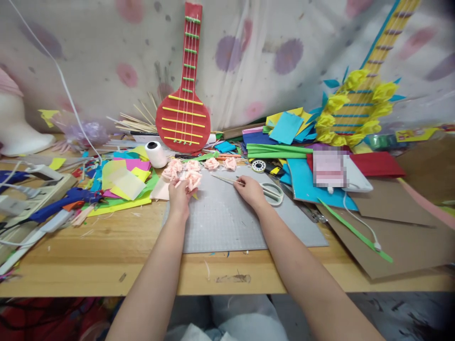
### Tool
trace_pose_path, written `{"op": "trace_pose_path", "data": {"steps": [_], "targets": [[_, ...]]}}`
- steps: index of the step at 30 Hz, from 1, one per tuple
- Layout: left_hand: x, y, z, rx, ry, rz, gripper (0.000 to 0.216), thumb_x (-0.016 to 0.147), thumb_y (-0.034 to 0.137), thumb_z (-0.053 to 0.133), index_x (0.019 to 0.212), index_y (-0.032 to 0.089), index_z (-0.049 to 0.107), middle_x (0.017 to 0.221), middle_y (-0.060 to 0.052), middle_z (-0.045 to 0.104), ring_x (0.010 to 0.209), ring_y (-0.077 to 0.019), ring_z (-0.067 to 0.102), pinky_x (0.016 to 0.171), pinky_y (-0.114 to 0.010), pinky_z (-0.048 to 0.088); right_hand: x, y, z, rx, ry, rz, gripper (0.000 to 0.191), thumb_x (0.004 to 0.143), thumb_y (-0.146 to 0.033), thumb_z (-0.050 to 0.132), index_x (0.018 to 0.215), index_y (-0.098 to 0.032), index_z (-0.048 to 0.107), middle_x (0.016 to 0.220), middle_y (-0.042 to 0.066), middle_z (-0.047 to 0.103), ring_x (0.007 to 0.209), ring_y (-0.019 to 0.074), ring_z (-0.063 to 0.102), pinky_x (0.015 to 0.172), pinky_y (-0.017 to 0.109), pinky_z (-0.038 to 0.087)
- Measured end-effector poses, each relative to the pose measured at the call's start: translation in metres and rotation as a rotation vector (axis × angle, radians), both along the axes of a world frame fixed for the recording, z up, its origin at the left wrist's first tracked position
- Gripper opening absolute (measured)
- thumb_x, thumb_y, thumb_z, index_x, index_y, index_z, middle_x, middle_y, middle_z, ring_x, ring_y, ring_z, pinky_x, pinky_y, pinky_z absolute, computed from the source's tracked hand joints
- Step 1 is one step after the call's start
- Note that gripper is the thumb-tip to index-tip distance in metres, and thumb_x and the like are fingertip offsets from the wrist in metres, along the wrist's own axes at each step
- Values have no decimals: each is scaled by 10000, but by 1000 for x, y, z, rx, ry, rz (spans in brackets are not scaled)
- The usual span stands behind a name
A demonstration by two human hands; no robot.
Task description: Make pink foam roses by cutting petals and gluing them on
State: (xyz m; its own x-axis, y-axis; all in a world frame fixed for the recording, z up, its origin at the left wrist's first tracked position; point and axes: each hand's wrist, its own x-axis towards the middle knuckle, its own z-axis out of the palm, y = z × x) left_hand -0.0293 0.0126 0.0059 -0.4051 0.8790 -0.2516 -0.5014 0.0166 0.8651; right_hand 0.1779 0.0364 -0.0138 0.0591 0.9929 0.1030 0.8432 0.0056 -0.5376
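Left hand [178,196] is pinching a flower [194,179]. Right hand [251,190] is curling beside scissors [273,193]; what it holds, I cannot tell.

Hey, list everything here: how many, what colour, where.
Gridded cutting mat: one, grey, centre
Folded roses: at least five, pale pink, mat's far edge
Thin pointed tool: one, colour unclear, above mat
Looped scissors: one pair, greyish, mat's right
Stringed instrument models: two, red and yellow, back
Thread spool: one, white, left of roses
Thin sticks: many, tan, back left
Glue gun: at least one, blue, left
Socket strip: one, cream, far left
Head form: one, white, far left
Craft sheets: many, mixed colours, both sides
Cardboard sheets: several, brown, right
Wooden table: one, light brown, below
Spotted backdrop: one, whitish, behind
Left hand: one, bare, holding rose
Right hand: one, bare, holding pointed tool
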Motion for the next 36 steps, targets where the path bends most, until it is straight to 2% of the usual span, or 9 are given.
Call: {"op": "trace_pose_path", "data": {"steps": [5, 10, 14, 19, 24, 29, 32, 36], "targets": [[12, 4, -15, 54, 324, -44, 472, 591, 118, 639, 1003, 201, 425, 628, 57, 536, 552, -86, 537, 584, -197, 421, -1, 1, 1, -20, -36, -61, 171, 794, -310, 453, 771, -205, 586, 838, 68, 631, 759, 187, 541, 610, 266, 317], [22, 18, -29, 70, 621, -134, 595, 627, 170, 631, 1169, 170, 382, 798, -4, 601, 675, -114, 572, 685, -239, 429, 13, 8, 3, -38, -90, -183, 172, 786, -306, 458, 838, -205, 587, 880, 64, 640, 806, 198, 566, 640, 268, 347], [29, 25, -24, 23, 869, -279, 696, 688, 222, 575, 1308, 133, 271, 931, -68, 645, 797, -172, 604, 754, -298, 437, 27, 12, 2, -22, -132, -257, 178, 774, -318, 463, 826, -201, 587, 902, 66, 639, 827, 210, 573, 652, 281, 368], [32, 34, -12, -38, 1092, -361, 721, 739, 229, 495, 1379, 122, 181, 1052, -110, 639, 940, -239, 600, 815, -360, 436, 29, 13, -2, 20, -166, -222, 170, 766, -310, 465, 797, -194, 586, 903, 75, 629, 840, 213, 568, 666, 293, 380], [27, 43, -13, 0, 1171, -259, 618, 751, 207, 467, 1331, 97, 285, 1224, -173, 532, 1127, -243, 508, 933, -359, 391, 29, 13, -5, 43, -156, -220, 182, 757, -308, 476, 830, -190, 593, 920, 84, 613, 853, 217, 557, 688, 308, 393], [9, 48, -11, 108, 1293, -153, 482, 741, 191, 473, 1216, 128, 413, 1172, -147, 551, 1096, -237, 511, 936, -376, 395, 29, 13, -9, 90, -134, -227, 193, 728, -305, 506, 846, -185, 601, 940, 97, 583, 905, 241, 526, 726, 337, 402], [-12, 50, 0, 110, 1477, -139, 359, 736, 175, 468, 1091, 142, 514, 1116, -135, 577, 1104, -264, 494, 957, -410, 369, 28, 11, -11, 124, -135, -229, 190, 722, -296, 520, 846, -184, 609, 944, 106, 575, 954, 265, 494, 770, 362, 398], [-47, 48, 20, 101, 1640, -152, 278, 743, 185, 456, 998, 164, 564, 1082, -109, 586, 1074, -252, 515, 944, -382, 384, 26, 8, -11, 174, -95, -234, 201, 720, -274, 530, 879, -183, 610, 949, 104, 571, 956, 267, 477, 798, 370, 392]]}}
